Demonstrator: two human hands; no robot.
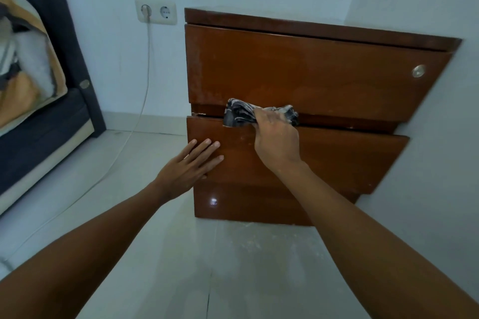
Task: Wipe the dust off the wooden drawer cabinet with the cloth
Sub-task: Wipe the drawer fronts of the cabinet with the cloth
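right hand (276,141): grips cloth (242,112) on the middle drawer's (337,160) top edge | left hand (190,163): flat, fingers straight, on that drawer front, beside the right | writing: none readable

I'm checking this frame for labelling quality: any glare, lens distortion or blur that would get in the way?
Head view: a small glare spot sits on the cabinet base panel; wide-angle distortion skews the cabinet and bends the wall edges; light is soft and bluish, shadows faint; the right hand gripping the cloth and the flat left hand are sharp.
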